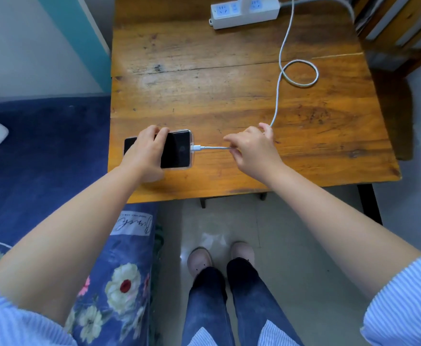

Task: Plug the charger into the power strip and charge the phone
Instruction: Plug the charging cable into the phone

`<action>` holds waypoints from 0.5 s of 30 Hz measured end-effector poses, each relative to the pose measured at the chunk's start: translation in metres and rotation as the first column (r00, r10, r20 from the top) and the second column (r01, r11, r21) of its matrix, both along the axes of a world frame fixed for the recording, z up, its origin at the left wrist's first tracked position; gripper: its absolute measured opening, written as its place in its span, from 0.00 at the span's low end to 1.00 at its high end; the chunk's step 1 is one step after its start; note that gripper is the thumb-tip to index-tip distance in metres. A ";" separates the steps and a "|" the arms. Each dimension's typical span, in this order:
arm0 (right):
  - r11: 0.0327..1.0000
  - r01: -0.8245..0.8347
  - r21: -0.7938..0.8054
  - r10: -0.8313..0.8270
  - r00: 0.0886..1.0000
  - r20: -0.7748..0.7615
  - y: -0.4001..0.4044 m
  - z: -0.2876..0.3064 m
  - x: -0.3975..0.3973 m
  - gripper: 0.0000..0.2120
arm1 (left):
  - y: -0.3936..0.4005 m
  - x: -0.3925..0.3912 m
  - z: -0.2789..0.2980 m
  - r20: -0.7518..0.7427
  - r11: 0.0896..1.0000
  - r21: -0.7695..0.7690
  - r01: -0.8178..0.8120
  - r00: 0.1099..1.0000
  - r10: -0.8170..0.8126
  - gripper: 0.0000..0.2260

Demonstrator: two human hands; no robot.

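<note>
A black phone (177,149) in a clear case lies flat near the front left of the wooden table (204,91), its screen dark. My left hand (145,152) grips its left half. The white cable's plug (196,147) sits in the phone's right end. My right hand (253,148) pinches the white cable (280,63) a short way right of the plug. The cable passes under that hand, makes one loop and runs to the white charger (244,0) standing in the white power strip (244,13) at the table's far edge.
A bed with a dark blue blanket (42,151) and flowered sheet (119,283) lies left of the table. Wooden furniture (399,23) stands at the back right. My legs and pink slippers (219,258) are on the tiled floor below the table's front edge.
</note>
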State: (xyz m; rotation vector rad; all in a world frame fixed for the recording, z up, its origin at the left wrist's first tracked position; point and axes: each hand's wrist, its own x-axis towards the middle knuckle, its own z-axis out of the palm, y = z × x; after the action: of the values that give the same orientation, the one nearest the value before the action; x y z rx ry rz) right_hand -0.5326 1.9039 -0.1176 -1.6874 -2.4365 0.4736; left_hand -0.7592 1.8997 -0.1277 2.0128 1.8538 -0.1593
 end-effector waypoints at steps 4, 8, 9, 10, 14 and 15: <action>0.999 -0.033 -0.005 0.033 0.991 0.128 0.032 -0.009 0.004 0.11 | 0.028 0.005 -0.006 -0.067 0.999 0.006 -0.045 0.997 0.045 0.38; 1.000 0.012 -0.003 -0.011 0.973 0.233 0.064 -0.023 0.000 0.10 | 0.060 0.015 -0.013 -0.180 0.999 -0.002 -0.044 0.983 0.043 0.36; 0.999 0.039 -0.034 -0.030 0.975 0.219 0.068 -0.025 -0.001 0.09 | 0.065 0.018 -0.015 -0.203 0.999 -0.013 -0.044 0.978 0.041 0.36; 0.996 0.061 -0.058 -0.049 0.983 0.179 0.078 -0.031 -0.002 0.09 | 0.076 0.019 -0.018 -0.224 0.999 -0.007 -0.047 0.974 0.044 0.35; 0.985 0.093 -0.146 -0.093 0.996 0.009 0.104 -0.049 -0.011 0.13 | 0.103 0.016 -0.030 -0.278 0.995 -0.007 -0.095 0.956 0.089 0.35; 0.984 0.083 -0.160 -0.090 0.995 -0.034 0.109 -0.053 -0.013 0.16 | 0.109 0.013 -0.034 -0.284 0.993 -0.003 -0.119 0.952 0.113 0.35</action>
State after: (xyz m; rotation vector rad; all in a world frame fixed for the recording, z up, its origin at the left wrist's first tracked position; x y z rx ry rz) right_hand -0.5459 2.0133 -0.1710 -1.8161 -2.3409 0.6995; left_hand -0.7461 2.0089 -0.1614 1.9427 2.1279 -0.4520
